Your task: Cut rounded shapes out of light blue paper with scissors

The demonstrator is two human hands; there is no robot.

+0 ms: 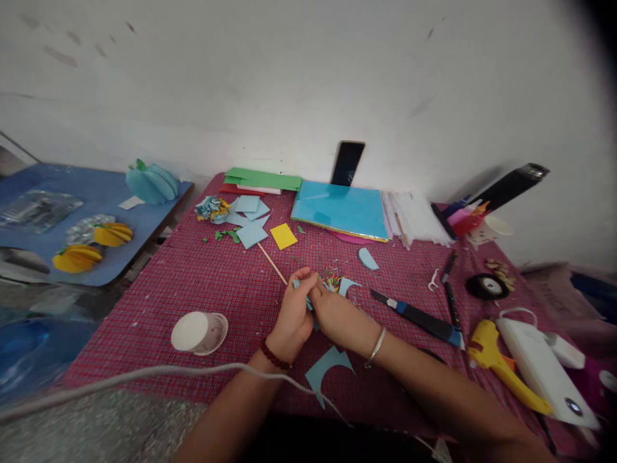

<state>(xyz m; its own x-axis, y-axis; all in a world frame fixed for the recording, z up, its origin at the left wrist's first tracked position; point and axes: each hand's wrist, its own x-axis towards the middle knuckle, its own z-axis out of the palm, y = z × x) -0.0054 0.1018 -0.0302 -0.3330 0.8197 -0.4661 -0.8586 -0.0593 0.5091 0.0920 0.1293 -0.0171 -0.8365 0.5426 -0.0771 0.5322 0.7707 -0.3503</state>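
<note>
Over the middle of the checked cloth, my left hand (293, 314) and my right hand (340, 316) come together with curled fingers. Bits of light blue paper (309, 303) show between them; its shape is mostly hidden by the fingers. Just behind my right hand lie a cut light blue scrap (348, 285) and a small heap of coloured shreds (331, 283). A thin wooden stick (272, 264) runs from the left hand's fingertips back to a pale blue square (252, 234). In front of my wrists lies a blue offcut with a curved cut edge (328, 372).
A paper cup (196, 332) lies at left, behind a white cable (193, 371). Rightward are a utility knife (419, 320), black tape roll (486, 286) and yellow glue gun (506, 366). Blue sheets (343, 209) and a propped phone (348, 163) stand behind. Paper pumpkins (77, 258) occupy the side table.
</note>
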